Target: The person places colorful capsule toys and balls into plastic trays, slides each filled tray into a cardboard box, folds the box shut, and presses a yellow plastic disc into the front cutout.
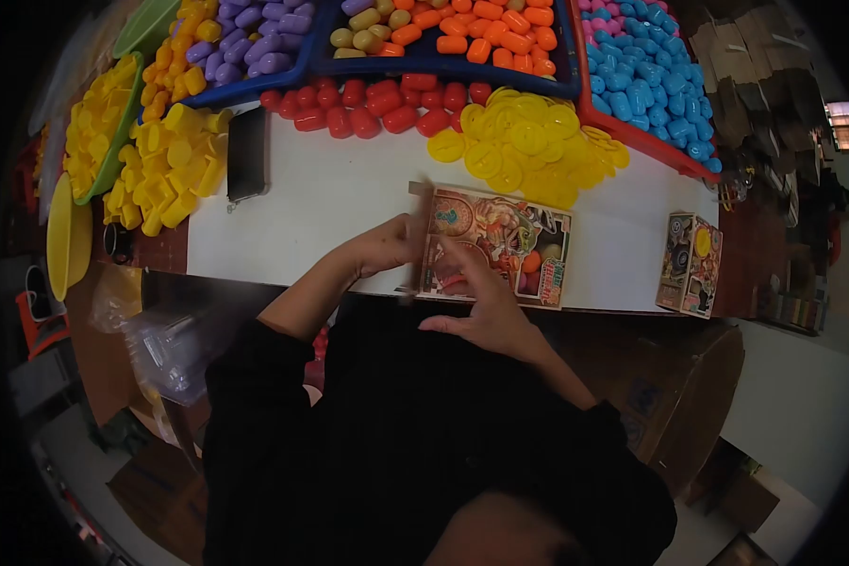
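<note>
A printed cardboard box (524,247) lies on the white table (302,203) near its front edge, with a flap raised at its left end. My left hand (385,247) is at that flap, its fingers curled and partly hidden behind it. Over the box's lower left part reaches my right hand (491,316), thumb and fingers spread apart, the fingertips near the flap. Whether the left fingers pinch the flap is blurred. A second printed box (690,264) stands at the table's right end.
Yellow discs (528,141) and red capsules (382,106) are heaped behind the box. Blue trays (316,71) and a red tray (632,141) hold coloured capsules. A black phone (247,156) lies left, beside yellow pieces (174,165). Cardboard boxes (623,377) stand below the table.
</note>
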A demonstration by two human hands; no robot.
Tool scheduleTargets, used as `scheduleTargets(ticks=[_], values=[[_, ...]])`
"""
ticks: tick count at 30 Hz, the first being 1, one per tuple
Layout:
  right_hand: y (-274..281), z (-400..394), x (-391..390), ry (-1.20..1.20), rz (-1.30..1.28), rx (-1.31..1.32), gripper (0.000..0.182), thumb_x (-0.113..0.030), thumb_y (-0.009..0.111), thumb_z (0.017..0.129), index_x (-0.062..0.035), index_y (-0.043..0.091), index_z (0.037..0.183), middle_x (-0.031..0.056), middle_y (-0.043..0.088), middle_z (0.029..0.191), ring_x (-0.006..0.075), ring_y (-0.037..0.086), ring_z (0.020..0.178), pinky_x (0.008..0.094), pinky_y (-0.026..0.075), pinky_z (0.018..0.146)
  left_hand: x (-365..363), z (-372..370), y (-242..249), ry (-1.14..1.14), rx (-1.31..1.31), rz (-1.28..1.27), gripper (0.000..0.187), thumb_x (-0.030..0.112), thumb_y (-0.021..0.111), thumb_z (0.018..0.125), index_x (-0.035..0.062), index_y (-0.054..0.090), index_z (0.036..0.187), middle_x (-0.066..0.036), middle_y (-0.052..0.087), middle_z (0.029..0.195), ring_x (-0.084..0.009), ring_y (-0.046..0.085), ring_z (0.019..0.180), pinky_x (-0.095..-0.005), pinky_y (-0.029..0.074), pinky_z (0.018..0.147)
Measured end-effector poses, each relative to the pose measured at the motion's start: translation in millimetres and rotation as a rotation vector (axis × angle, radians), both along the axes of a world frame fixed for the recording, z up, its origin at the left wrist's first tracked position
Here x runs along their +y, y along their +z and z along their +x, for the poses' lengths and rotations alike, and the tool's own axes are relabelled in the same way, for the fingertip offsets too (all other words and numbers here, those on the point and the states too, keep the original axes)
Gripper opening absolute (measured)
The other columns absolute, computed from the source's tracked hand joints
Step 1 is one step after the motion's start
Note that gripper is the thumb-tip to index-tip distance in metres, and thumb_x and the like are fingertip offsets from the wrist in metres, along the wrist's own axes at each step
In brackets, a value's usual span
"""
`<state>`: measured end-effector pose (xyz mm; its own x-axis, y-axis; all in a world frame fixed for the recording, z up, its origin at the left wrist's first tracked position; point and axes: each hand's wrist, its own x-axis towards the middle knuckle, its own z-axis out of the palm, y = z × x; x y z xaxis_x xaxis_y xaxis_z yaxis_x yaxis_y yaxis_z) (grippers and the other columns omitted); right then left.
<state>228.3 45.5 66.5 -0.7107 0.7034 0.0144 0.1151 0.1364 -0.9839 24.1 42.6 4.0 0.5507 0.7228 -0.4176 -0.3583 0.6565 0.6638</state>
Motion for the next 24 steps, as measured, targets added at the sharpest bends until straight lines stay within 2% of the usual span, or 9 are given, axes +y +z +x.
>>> scheduleTargets(ticks=[1, 3, 6, 8, 10, 13, 16, 20, 24], values=[[-3.1, 9.4, 6.5, -0.008, -0.007, -0.007, 0.044, -0.017, 0.072, 0.076, 0.0001, 0.053, 0.112, 0.0140, 0.051, 0.101, 0.0255, 0.054, 0.085, 0.0351, 0.046, 0.075, -5.0, -4.5, -1.6, 0.115, -0.360, -0.263, 0.034, 0.015, 0.055, 0.088, -0.0028, 0.054, 0.117, -0.013, 0.062, 0.107, -0.0198, 0.064, 0.090, -0.0347, 0.050, 0.086], [-10.8, 28.6, 23.7, 0.004, 0.452, -0.344, 0.063, -0.019, 0.079, 0.065, -0.0025, 0.051, 0.119, 0.0123, 0.044, 0.110, 0.0263, 0.048, 0.097, 0.0346, 0.043, 0.085, -4.5, -6.3, -11.2, 0.070, -0.384, -0.287, 0.035, 0.015, 0.054, 0.089, -0.0025, 0.052, 0.119, -0.015, 0.060, 0.111, -0.0210, 0.062, 0.094, -0.0350, 0.050, 0.087], [-5.5, 30.3, 25.4, 0.032, 0.425, -0.314, 0.059, -0.017, 0.078, 0.066, -0.0024, 0.052, 0.118, 0.0111, 0.046, 0.104, 0.0266, 0.048, 0.098, 0.0347, 0.041, 0.086, -3.1, -6.9, -9.5, -0.020, -0.425, -0.315, 0.036, 0.014, 0.050, 0.091, -0.0020, 0.048, 0.123, -0.018, 0.056, 0.118, -0.0234, 0.060, 0.101, -0.0355, 0.049, 0.089], [1.1, 32.9, 42.1, 0.050, 0.464, -0.286, 0.057, -0.015, 0.077, 0.067, -0.0024, 0.052, 0.118, 0.0112, 0.048, 0.101, 0.0265, 0.051, 0.094, 0.0345, 0.043, 0.083, -4.8, -8.3, 26.1, 0.135, 0.159, -0.060, 0.035, 0.003, 0.055, 0.085, 0.0009, 0.052, 0.120, -0.013, 0.059, 0.112, -0.0211, 0.059, 0.098, -0.0328, 0.050, 0.083], [10.4, 36.0, 74.6, 0.018, -0.073, -0.240, 0.042, -0.009, 0.072, 0.072, -0.0016, 0.058, 0.111, 0.0109, 0.054, 0.087, 0.0263, 0.056, 0.080, 0.0346, 0.046, 0.075, -7.7, -26.1, 37.7, 0.325, 0.558, 0.270, 0.037, -0.002, 0.056, 0.081, 0.0026, 0.054, 0.117, -0.012, 0.059, 0.105, -0.0219, 0.059, 0.093, -0.0322, 0.049, 0.079], [2.2, -10.6, 129.2, -0.004, 0.620, -0.328, 0.019, -0.007, 0.063, 0.076, -0.0013, 0.062, 0.095, 0.0105, 0.061, 0.085, 0.0278, 0.061, 0.079, 0.0344, 0.049, 0.074, -27.9, -16.0, 87.0, 0.454, 1.235, 1.041, 0.043, -0.008, 0.057, 0.071, 0.0060, 0.058, 0.112, -0.010, 0.057, 0.090, -0.0254, 0.057, 0.083, -0.0332, 0.047, 0.072], [-31.3, -74.3, 147.4, 0.300, 1.127, -0.663, 0.011, -0.006, 0.058, 0.073, -0.0031, 0.064, 0.082, 0.0125, 0.063, 0.085, 0.0294, 0.061, 0.080, 0.0366, 0.049, 0.075, -52.6, 28.2, 107.6, 0.115, 1.230, 1.182, 0.039, -0.001, 0.061, 0.067, 0.0087, 0.062, 0.106, -0.010, 0.055, 0.099, -0.0259, 0.053, 0.095, -0.0354, 0.042, 0.082], [-35.2, -107.8, 152.6, 0.480, 1.160, -0.892, 0.012, -0.003, 0.057, 0.069, -0.0034, 0.064, 0.080, 0.0136, 0.062, 0.086, 0.0289, 0.060, 0.081, 0.0372, 0.049, 0.075, -68.3, 21.0, 104.0, 0.344, 1.631, 1.229, 0.035, 0.000, 0.061, 0.064, 0.0080, 0.065, 0.098, -0.010, 0.054, 0.110, -0.0244, 0.048, 0.109, -0.0445, 0.034, 0.095], [-35.1, -101.9, 151.4, 0.373, 1.157, -0.910, 0.014, 0.000, 0.059, 0.067, 0.0004, 0.063, 0.081, 0.0170, 0.059, 0.094, 0.0286, 0.055, 0.092, 0.0370, 0.047, 0.079, -80.6, 11.2, 88.4, -0.010, 1.512, 1.312, 0.035, 0.001, 0.060, 0.064, 0.0078, 0.065, 0.098, -0.009, 0.055, 0.110, -0.0238, 0.053, 0.102, -0.0477, 0.032, 0.098]])
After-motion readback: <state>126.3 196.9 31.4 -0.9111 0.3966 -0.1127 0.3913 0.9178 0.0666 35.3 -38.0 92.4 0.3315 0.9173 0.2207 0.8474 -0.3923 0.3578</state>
